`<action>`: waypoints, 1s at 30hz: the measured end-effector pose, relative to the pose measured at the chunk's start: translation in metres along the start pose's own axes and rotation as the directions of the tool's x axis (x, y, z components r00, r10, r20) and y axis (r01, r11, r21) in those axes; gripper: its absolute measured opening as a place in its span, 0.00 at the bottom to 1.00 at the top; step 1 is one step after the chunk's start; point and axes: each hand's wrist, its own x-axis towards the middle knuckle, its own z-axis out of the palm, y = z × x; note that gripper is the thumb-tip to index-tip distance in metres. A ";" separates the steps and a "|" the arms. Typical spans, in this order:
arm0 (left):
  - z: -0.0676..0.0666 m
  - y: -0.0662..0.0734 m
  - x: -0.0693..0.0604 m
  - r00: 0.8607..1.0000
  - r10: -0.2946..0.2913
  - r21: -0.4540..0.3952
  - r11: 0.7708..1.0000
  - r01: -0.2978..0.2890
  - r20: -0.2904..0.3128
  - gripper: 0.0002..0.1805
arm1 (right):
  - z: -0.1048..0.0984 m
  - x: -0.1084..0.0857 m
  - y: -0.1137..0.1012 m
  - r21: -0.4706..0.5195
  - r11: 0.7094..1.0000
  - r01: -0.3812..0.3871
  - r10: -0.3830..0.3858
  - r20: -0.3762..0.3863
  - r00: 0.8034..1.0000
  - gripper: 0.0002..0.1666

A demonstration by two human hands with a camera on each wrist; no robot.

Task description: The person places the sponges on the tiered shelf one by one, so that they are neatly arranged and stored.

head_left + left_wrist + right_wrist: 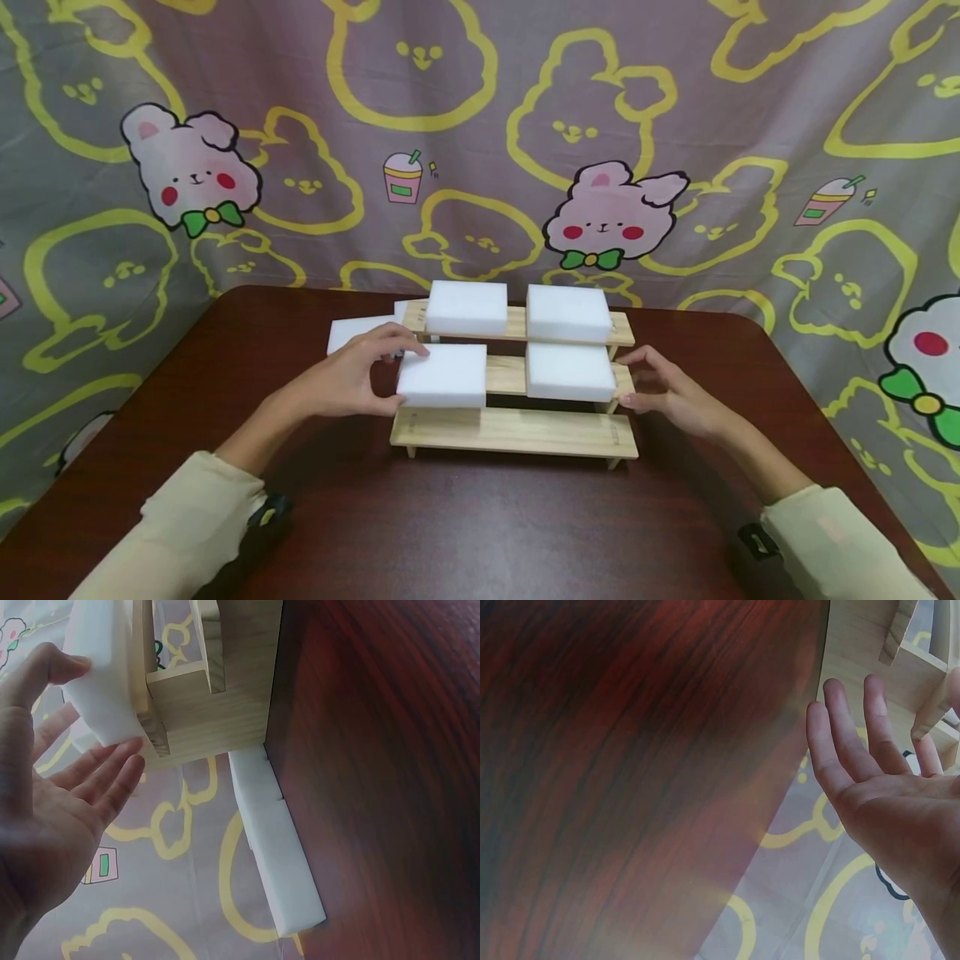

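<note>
A three-tier wooden stand holds several white foam blocks. My left hand pinches the left foam block on the middle tier, thumb at its front and fingers farther back. In the left wrist view that block sits between thumb and fingertips. At the stand's right end, my right hand spreads thumb and index finger by the middle tier, beside another foam block; no block is in it. The right wrist view shows its other fingers loosely extended; whether the thumb touches the wood I cannot tell.
Two foam blocks, left and right, lie on the top tier. More white foam lies on the table behind my left hand. The dark red-brown table ends at a patterned curtain.
</note>
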 end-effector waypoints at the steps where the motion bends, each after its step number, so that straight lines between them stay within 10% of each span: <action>1: 0.000 0.000 0.001 1.000 0.008 0.003 1.000 -0.008 -0.006 0.30 | 0.000 0.000 0.000 0.000 1.000 0.002 -0.002 0.000 1.000 0.27; 11: 0.006 -0.001 0.006 0.993 0.115 0.026 0.993 -0.114 -0.037 0.29 | 0.001 0.000 0.001 0.000 1.000 0.003 -0.003 -0.005 1.000 0.27; 30: 0.012 0.003 -0.001 0.990 0.120 0.182 0.978 -0.105 -0.075 0.23 | 0.001 0.000 0.003 0.009 1.000 0.003 -0.003 -0.004 1.000 0.27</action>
